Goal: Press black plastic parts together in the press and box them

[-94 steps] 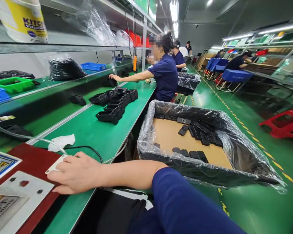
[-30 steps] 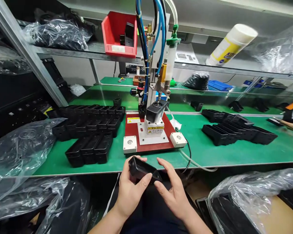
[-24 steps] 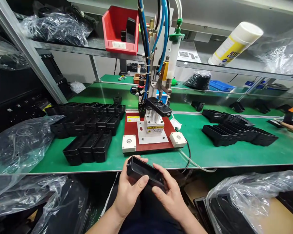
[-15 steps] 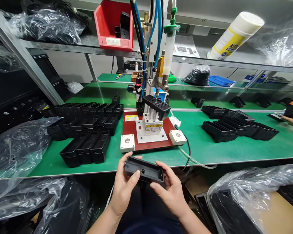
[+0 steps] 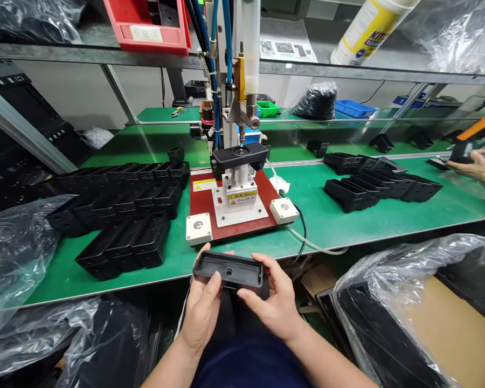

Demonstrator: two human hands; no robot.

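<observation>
I hold the case [image 5: 228, 269] in both hands, just off the near edge of the surface [image 5: 327, 221], in front of the jig [image 5: 202, 202]. A moment ago it was tipped on edge; now it lies nearly flat, open side up, so I can see into it and find the small hole in its floor. My left hand [image 5: 204, 310] grips the left end with the thumb on the rim, and my right hand [image 5: 272, 304] grips the right end. The fingers [image 5: 271, 267] of both are closed on the case. On the jig, the piece [image 5: 238, 156] that stood slanted a second ago now sits level under the nozzle [image 5: 241, 141]. I judge the jig is busy with that one while I check mine.

The bottle [image 5: 369, 27] on the shelf shows "KIT" and part of "CLEANE". The yellow label [image 5: 242, 200] on the jig post and a second one [image 5: 204, 185] on the red plate carry warning marks and characters too small for me to read. The red bin [image 5: 145, 27] has a white tag, also too small to read. Rows of cases [image 5: 121, 210] lie to the left, more [image 5: 380, 186] to the right, where a co-worker's hand [image 5: 475, 164] holds something dark
</observation>
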